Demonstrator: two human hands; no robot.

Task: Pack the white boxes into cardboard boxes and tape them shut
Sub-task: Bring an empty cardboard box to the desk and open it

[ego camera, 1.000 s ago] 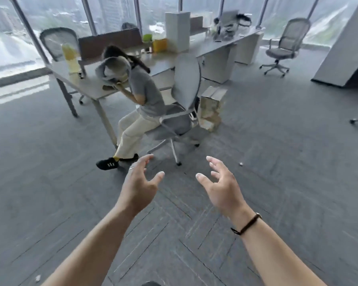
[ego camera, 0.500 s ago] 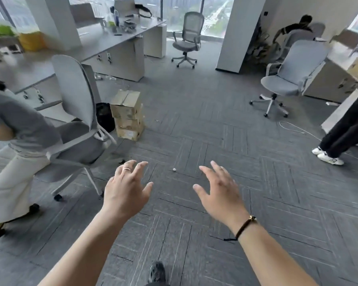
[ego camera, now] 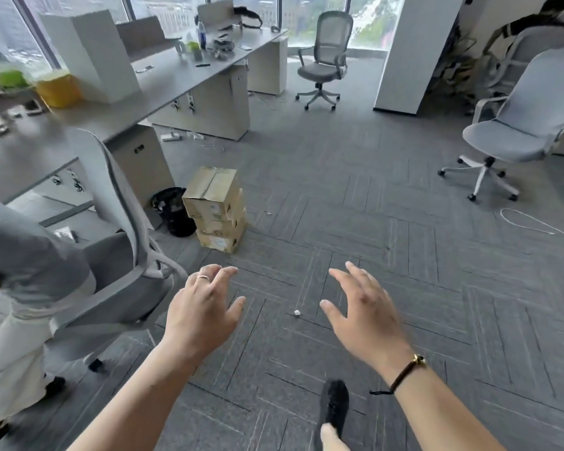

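A stack of three closed cardboard boxes [ego camera: 216, 209] stands on the grey carpet beside a desk end, ahead and slightly left of me. My left hand [ego camera: 202, 307] and my right hand [ego camera: 362, 314] are held out in front of me above the floor, palms down, fingers spread and holding nothing. Both hands are well short of the stack. No white boxes for packing and no tape are plainly visible.
A seated person in a grey office chair [ego camera: 121, 255] is close on my left. A black bin [ego camera: 171, 209] stands by the boxes. A long desk [ego camera: 163, 76] runs back left. Other chairs [ego camera: 515, 125] and a white cable [ego camera: 528, 222] lie right. My shoe [ego camera: 334, 405] steps forward.
My view has swung right and moved forward; the seated person slid to the left edge and the box stack came nearer. Both hands stay open and raised.
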